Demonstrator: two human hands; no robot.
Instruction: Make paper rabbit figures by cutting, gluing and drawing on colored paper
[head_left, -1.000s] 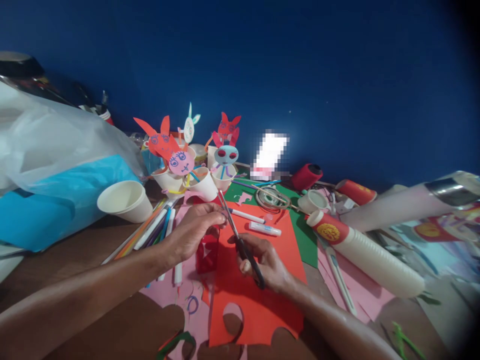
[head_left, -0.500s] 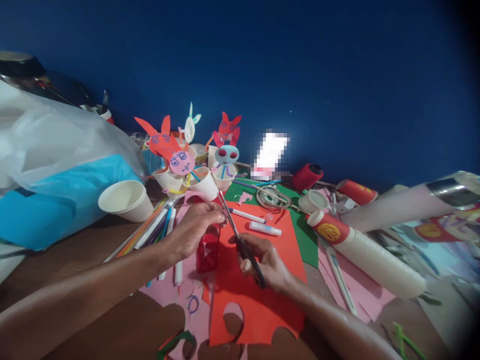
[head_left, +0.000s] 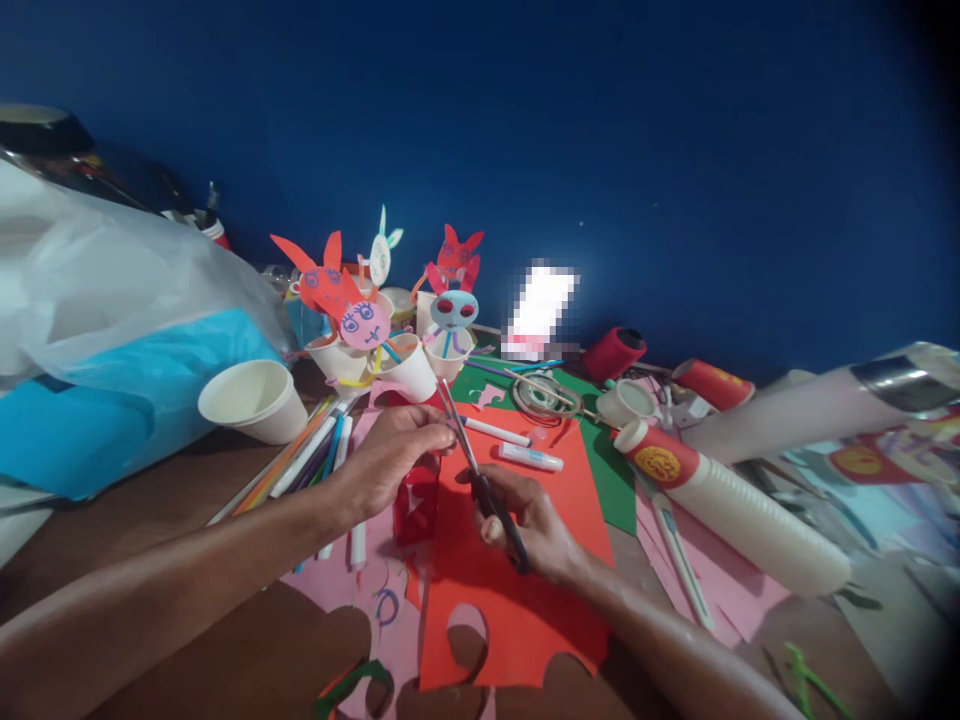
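In my right hand (head_left: 529,520) is a pair of scissors (head_left: 495,510) with a black handle, its blades pointing up and away from me. My left hand (head_left: 409,450) is pinched closed beside the blades; what lies between its fingertips is too small to make out. Below both hands lies a red paper sheet (head_left: 517,590) with rounded pieces cut from its near edge. A capped white marker (head_left: 530,458) and a longer white pen (head_left: 495,431) rest on that sheet. Cut pink paper (head_left: 394,640) spreads to its left.
Paper cups with animal-faced figures (head_left: 365,326) stand behind my hands. A white paper cup (head_left: 255,400) tilts at left near several markers (head_left: 315,460). Stacked cups (head_left: 757,520) and a box cutter (head_left: 682,560) lie at right. A lit, blurred screen (head_left: 541,310) stands near the blue wall.
The scissors' blades have drawn closer together and shifted slightly beside my left fingertips. Everything else looks the same.
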